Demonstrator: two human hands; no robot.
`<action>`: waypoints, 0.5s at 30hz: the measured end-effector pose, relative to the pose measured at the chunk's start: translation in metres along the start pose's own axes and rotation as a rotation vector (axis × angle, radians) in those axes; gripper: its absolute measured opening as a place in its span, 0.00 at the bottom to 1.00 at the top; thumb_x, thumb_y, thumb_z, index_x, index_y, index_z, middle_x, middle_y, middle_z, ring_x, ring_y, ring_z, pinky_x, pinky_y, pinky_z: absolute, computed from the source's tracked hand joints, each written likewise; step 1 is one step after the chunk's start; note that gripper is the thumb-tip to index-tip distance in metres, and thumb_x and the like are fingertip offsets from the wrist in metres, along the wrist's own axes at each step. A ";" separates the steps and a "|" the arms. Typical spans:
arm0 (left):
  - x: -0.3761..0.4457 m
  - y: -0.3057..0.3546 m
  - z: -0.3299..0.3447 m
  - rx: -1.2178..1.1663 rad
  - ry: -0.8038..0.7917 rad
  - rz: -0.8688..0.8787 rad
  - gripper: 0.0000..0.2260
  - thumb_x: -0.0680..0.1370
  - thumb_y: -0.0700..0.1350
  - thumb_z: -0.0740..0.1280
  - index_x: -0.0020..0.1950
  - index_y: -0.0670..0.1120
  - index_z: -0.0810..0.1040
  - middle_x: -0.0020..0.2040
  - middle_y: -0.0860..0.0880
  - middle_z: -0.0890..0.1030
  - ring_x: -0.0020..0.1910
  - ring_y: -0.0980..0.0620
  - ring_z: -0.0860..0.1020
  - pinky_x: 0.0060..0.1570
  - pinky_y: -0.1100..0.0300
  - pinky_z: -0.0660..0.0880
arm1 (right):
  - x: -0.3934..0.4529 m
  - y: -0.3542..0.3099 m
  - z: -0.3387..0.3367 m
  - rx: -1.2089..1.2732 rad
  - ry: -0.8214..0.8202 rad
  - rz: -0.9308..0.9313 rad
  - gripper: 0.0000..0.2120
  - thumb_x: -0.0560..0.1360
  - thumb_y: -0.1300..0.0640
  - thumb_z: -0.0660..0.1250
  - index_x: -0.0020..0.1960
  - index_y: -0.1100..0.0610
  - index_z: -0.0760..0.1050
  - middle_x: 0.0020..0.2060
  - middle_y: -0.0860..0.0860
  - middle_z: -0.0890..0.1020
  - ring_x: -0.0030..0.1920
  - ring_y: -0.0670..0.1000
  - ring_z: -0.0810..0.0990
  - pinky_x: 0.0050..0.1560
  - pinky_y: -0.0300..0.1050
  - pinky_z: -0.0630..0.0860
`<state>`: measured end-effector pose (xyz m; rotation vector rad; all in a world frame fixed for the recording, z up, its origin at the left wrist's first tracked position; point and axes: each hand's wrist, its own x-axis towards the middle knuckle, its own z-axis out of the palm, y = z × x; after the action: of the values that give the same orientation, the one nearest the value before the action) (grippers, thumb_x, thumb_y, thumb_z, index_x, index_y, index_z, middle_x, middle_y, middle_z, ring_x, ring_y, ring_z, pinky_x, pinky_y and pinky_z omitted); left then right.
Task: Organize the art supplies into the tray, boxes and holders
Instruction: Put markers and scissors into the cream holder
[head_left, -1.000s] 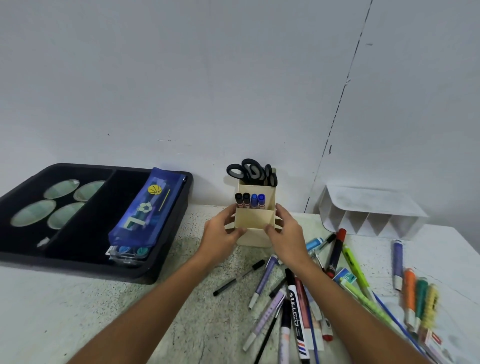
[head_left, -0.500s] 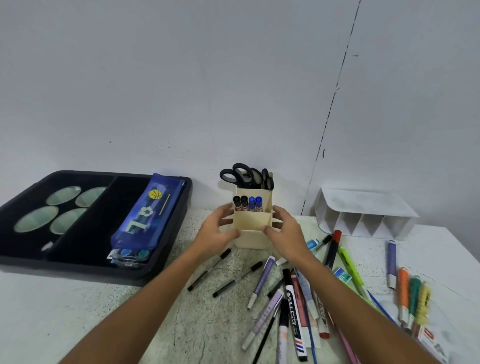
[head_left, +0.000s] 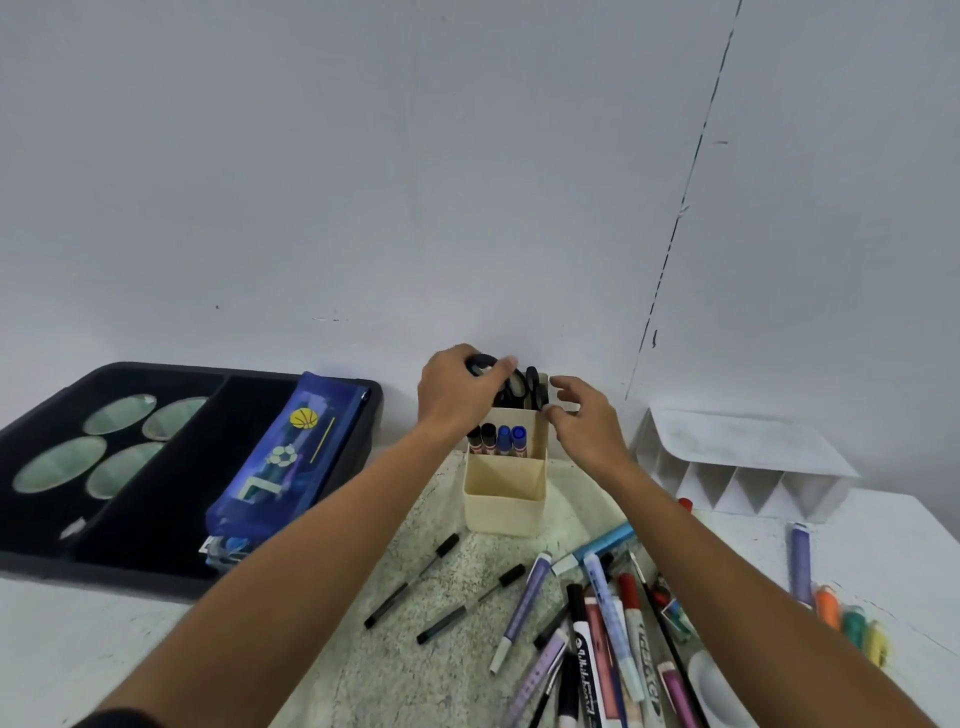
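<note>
Seen from the head camera, our left hand (head_left: 457, 392) curls over the black scissors (head_left: 519, 387) standing in the back compartment of the cream holder (head_left: 504, 486), fingers wrapped round a handle loop. Our right hand (head_left: 584, 421) hovers just at the holder's 3 o'clock side, fingers loosely bent and touching or nearly touching the rim; we cannot tell whether it grips anything. The two hands sit apart, one on each side of the holder's top.

Four markers (head_left: 496, 439), two dark-capped and two blue-capped, stand upright in the holder's middle compartment; the front compartment shows only its cream walls. The holder stands upright on the table (head_left: 62, 639) near the wall.

At 9 o'clock from the holder lies a black tray (head_left: 171, 577) with four round greenish discs (head_left: 88, 452) in its left section and a blue pencil case (head_left: 283, 462) propped across its right edge. At 3 o'clock a white divided rack (head_left: 737, 467) lies on its side. At 6 o'clock, loose pens and markers (head_left: 587, 623) lie scattered, with two thin black pens (head_left: 413, 579) nearer the left forearm and highlighters (head_left: 847, 618) at 4 o'clock.
</note>
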<state>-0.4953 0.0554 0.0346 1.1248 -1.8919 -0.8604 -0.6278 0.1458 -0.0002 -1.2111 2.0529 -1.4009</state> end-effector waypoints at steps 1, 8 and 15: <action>0.002 0.001 0.002 -0.006 0.006 0.008 0.13 0.73 0.56 0.72 0.43 0.47 0.79 0.39 0.53 0.80 0.43 0.52 0.79 0.43 0.59 0.75 | 0.003 -0.002 0.000 -0.005 -0.019 -0.012 0.17 0.77 0.62 0.65 0.65 0.55 0.74 0.61 0.50 0.77 0.60 0.47 0.74 0.56 0.41 0.72; 0.016 0.000 0.001 -0.191 -0.215 0.135 0.30 0.58 0.53 0.77 0.58 0.50 0.76 0.55 0.48 0.77 0.56 0.53 0.76 0.55 0.62 0.75 | 0.009 0.001 0.001 0.046 -0.035 -0.017 0.06 0.76 0.54 0.69 0.52 0.48 0.78 0.51 0.44 0.79 0.54 0.51 0.79 0.57 0.57 0.77; 0.026 -0.004 -0.014 -0.280 -0.376 0.193 0.34 0.60 0.47 0.81 0.64 0.49 0.75 0.61 0.50 0.78 0.63 0.55 0.76 0.61 0.56 0.76 | 0.008 0.004 0.003 0.159 0.023 0.052 0.03 0.75 0.57 0.70 0.42 0.53 0.79 0.42 0.49 0.82 0.46 0.54 0.82 0.50 0.60 0.80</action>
<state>-0.4904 0.0285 0.0449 0.6308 -2.0555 -1.2443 -0.6322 0.1376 -0.0043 -1.0732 1.9320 -1.5274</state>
